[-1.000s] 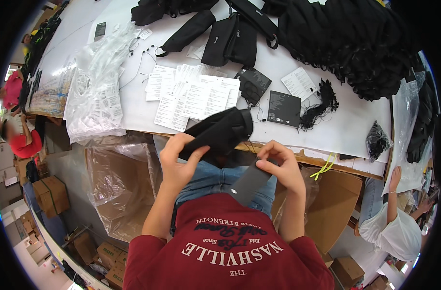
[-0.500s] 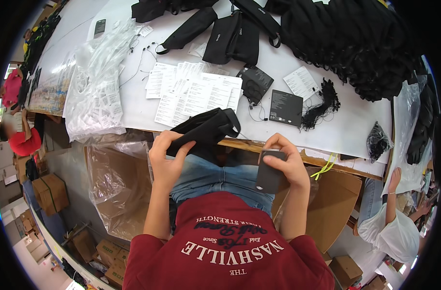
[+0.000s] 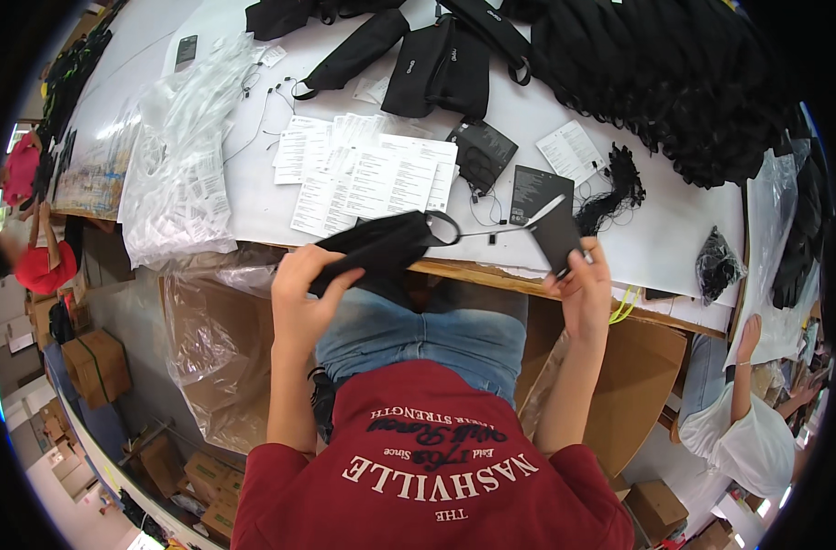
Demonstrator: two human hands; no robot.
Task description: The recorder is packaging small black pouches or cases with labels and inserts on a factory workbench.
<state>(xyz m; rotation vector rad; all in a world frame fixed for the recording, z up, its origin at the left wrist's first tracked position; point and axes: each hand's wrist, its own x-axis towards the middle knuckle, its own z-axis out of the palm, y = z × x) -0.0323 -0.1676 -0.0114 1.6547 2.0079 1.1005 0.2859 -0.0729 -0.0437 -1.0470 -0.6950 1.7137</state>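
Note:
My left hand [image 3: 306,282] pinches a black fabric pouch [image 3: 370,253] over my lap at the table's front edge. The pouch's strap loop points to the right. In my right hand [image 3: 585,291] is a black hang tag [image 3: 558,240], gripped by its lower end and tilted. A white slip shows at the tag's upper end. A thin string runs taut from the tag's side to the pouch's loop. Beyond lie a stack of white printed sheets [image 3: 381,183], another flat black tag [image 3: 539,188] and a bunch of black strings [image 3: 624,183].
Finished-looking black pouches [image 3: 436,73] lie at the back, beside a big heap of black pouches [image 3: 656,82]. White clear-plastic bags [image 3: 179,174] cover the left side. A small bag of black bits [image 3: 717,266] sits front right. Open cardboard boxes [image 3: 633,394] stand under the table.
My right hand has moved right and up, swinging the hang tag from upright near my lap to over the table edge. The string is now stretched. My left hand still holds the pouch.

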